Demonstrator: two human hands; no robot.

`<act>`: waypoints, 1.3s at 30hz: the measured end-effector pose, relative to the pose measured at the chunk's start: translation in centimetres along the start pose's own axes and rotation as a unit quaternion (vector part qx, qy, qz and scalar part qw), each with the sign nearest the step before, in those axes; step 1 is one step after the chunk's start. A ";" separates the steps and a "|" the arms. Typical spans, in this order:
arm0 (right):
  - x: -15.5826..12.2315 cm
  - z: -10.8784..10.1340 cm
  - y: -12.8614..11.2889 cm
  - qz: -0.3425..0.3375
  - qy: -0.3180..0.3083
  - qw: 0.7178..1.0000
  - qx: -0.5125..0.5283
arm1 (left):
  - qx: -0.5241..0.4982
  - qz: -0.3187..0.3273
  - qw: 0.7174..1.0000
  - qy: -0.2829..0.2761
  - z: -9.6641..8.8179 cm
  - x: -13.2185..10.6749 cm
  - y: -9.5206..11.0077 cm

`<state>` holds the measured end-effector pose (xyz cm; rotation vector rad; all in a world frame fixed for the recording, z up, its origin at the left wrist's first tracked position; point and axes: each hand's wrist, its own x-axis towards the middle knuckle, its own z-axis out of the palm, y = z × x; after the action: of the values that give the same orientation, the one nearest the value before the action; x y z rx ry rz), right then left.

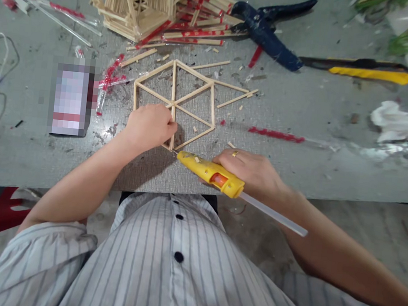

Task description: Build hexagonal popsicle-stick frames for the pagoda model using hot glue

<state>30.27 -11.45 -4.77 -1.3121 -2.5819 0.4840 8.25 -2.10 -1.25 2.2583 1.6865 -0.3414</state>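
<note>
A flat hexagon frame of thin wooden sticks [195, 92] with spokes lies on the grey table [297, 157]. My left hand [149, 126] rests closed on its near-left part, pinching a short stick beside the centre spoke. My right hand [253, 169] grips a yellow glue gun [209, 172] whose nozzle points at the frame's near corner. A clear glue stick [273, 215] juts from the gun's rear over the table edge.
At the back stands a built wooden stick structure [135, 2] amid red-wrapped sticks [198, 27]. A dark blue glue gun [269, 32] and a yellow-black cutter [363, 70] lie back right. A blurred box [70, 99] lies left, white crumpled stuff [398, 123] right.
</note>
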 end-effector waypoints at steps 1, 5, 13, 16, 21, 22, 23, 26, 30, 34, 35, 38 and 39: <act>0.0 0.0 0.1 0.006 -0.006 1.000 0.002 | -0.001 0.004 1.000 -0.001 0.0 0.0 0.0; 0.1 0.1 0.3 0.013 -0.010 1.000 -0.003 | -0.006 0.023 1.000 -0.005 0.1 0.0 -0.2; 0.4 -0.2 0.2 0.019 0.045 0.998 0.037 | -0.024 0.017 0.999 -0.020 -0.2 -0.1 0.0; 0.6 -0.3 0.3 0.019 0.044 0.998 0.046 | -0.025 0.016 0.999 -0.024 -0.2 0.0 0.0; 0.7 -0.4 0.4 0.029 0.031 0.997 0.066 | -0.021 0.017 0.999 -0.022 -0.1 0.1 -0.2; 0.7 -0.4 0.4 0.035 0.025 0.996 0.072 | -0.020 0.018 0.999 -0.021 -0.1 0.1 -0.2; 0.7 -0.4 0.3 0.041 0.018 0.996 0.077 | -0.020 0.019 0.999 -0.018 0.0 0.1 -0.2; 0.6 -0.5 0.3 0.048 0.006 0.995 0.087 | -0.018 0.019 1.000 -0.010 0.1 0.0 -0.2; 0.5 -0.5 0.4 0.045 0.017 0.994 0.103 | -0.020 0.013 1.000 -0.006 0.3 0.0 -0.1; 0.6 -0.6 1.1 0.082 0.065 0.983 0.152 | -0.011 0.006 1.000 -0.008 0.3 -0.1 0.0; 0.6 -0.6 1.4 0.112 0.076 0.976 0.173 | -0.008 0.003 1.000 -0.011 0.2 -0.2 0.1; 0.9 -0.6 2.1 0.203 0.092 0.941 0.255 | 0.006 -0.002 1.000 -0.016 0.1 -0.4 0.4; 1.0 -0.5 2.3 0.218 0.092 0.930 0.282 | 0.012 -0.001 1.000 -0.016 0.1 -0.5 0.5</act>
<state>31.57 -9.27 -5.13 -1.5939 -1.7841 1.0280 8.59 -2.72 -1.12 2.2561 1.6791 -0.3986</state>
